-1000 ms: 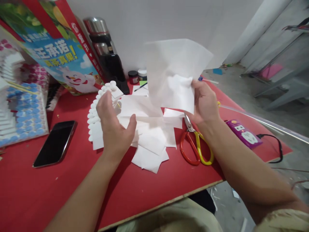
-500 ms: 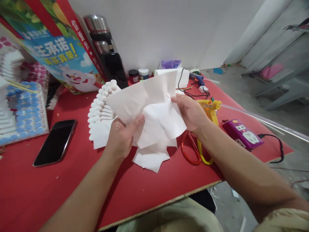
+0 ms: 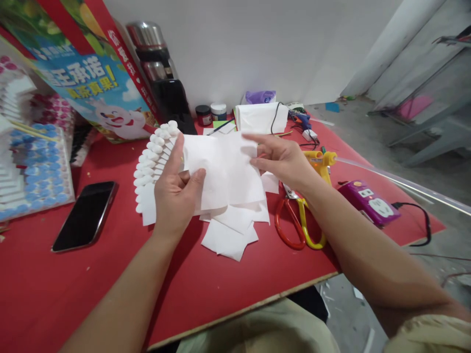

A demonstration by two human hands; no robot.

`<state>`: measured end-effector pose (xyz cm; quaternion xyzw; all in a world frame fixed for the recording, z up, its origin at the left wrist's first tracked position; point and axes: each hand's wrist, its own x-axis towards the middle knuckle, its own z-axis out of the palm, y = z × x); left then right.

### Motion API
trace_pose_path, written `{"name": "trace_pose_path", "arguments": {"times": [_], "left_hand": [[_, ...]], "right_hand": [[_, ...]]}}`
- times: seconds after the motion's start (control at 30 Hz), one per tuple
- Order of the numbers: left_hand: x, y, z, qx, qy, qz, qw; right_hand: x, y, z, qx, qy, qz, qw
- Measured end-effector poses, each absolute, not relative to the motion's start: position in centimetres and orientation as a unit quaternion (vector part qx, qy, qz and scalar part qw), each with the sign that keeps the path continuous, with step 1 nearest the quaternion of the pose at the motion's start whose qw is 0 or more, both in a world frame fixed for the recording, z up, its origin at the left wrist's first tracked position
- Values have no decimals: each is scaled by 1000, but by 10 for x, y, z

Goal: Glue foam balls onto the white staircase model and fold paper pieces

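Observation:
My left hand (image 3: 174,203) grips the left edge of a white sheet of paper (image 3: 209,169), thumb in front and fingers behind. A faint crease runs down the middle of the sheet, which is held up and spread fairly flat. At its right edge is my right hand (image 3: 281,159), index finger stretched across the upper corner and thumb apart from it, touching or close to the paper. Below lie loose white paper pieces (image 3: 228,240), partly covered by the sheet. Behind my left hand, white round-tipped sticks (image 3: 147,164) fan out.
Scissors with red and yellow handles (image 3: 303,225) lie beneath my right forearm. Nearby are a yellow glue gun (image 3: 320,166) and a purple power socket (image 3: 370,203). A phone (image 3: 84,215) rests at left; jars (image 3: 204,115), flasks (image 3: 152,51) and a printed box (image 3: 91,73) stand behind.
The crumpled, tilted paper is now opened out and flatter. My right hand has loosened its pinch and stretched its index finger; my left fingers have straightened upward along the edge.

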<state>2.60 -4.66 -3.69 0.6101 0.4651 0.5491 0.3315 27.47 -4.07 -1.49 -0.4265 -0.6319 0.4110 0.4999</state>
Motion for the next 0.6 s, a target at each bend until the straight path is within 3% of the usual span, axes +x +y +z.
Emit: {"name": "trace_pose_path", "arguments": {"times": [0.23, 0.6], "left_hand": [[25, -46, -38, 644, 478, 531, 274], [23, -42, -40, 606, 502, 540, 299]], "right_hand": [[265, -41, -26, -458, -670, 389, 436], [276, -38, -20, -496, -644, 335, 476]]}}
